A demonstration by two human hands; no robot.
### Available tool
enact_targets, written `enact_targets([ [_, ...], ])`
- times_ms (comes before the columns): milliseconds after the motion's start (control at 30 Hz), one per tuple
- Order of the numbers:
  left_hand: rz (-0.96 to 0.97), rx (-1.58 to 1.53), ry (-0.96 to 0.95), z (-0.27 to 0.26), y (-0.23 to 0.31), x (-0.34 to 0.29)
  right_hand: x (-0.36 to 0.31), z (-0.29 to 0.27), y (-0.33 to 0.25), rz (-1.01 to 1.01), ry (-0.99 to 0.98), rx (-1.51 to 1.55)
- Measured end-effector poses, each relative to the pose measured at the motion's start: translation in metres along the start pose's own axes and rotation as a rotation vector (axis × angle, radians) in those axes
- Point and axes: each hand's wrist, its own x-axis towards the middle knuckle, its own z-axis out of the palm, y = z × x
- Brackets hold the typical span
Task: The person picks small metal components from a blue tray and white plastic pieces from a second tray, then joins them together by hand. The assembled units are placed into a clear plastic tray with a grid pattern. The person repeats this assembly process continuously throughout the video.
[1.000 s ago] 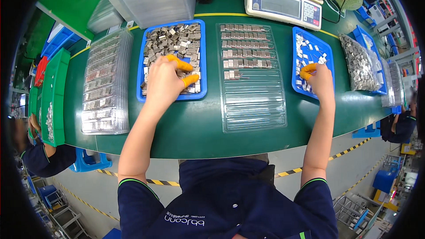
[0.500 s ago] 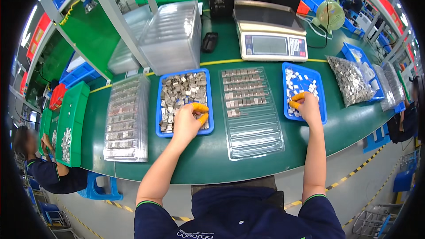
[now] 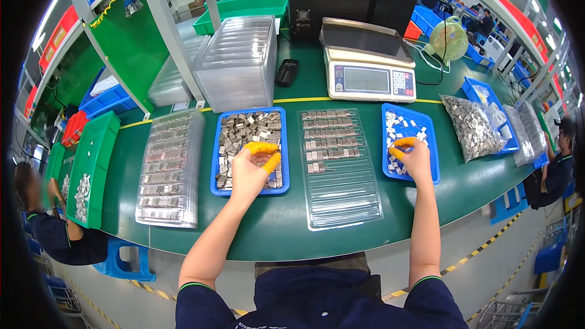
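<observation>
1. Metal connector shells (image 3: 253, 127) lie beneath our left hand (image 3: 248, 176), which is curled; whether it grips one, we cannot tell.
2. Small white connectors (image 3: 398, 121) lie under our right hand (image 3: 418, 161), pinched, any grip hidden.
3. Between our hands, the clear blister tray (image 3: 342, 198) points lengthwise away, neither hand clearly nearer.

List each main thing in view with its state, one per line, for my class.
Left hand: fingers bent, grip unclear
Right hand: fingers bent, grip unclear
Left blue tray: well filled
Right blue tray: partly filled
Clear tray: only partly filled
Clear tray stack: loaded with parts
Clear bag: bulging with parts
Fan: running or not, unclear
</observation>
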Motion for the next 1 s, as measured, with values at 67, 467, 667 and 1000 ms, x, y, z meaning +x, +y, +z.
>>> enact_targets([
  [67, 0.076, 0.059, -0.039, 0.000, 0.002, 0.000, 0.005, -0.004, 0.002, -0.031, 0.051, 0.018],
  [467, -0.385, -0.558, -0.088, 0.023, 0.041, 0.009, 0.022, -0.005, -0.052, 0.016, -0.104, 0.673],
  [667, -0.379, -0.638, -0.166, 0.039, 0.039, 0.013, -0.001, 0.044, -0.100, 0.077, -0.437, 0.933],
  [1000, -0.385, -0.497, -0.228, 0.047, 0.026, 0.003, -0.036, 0.074, -0.103, 0.161, -0.473, 1.049],
])
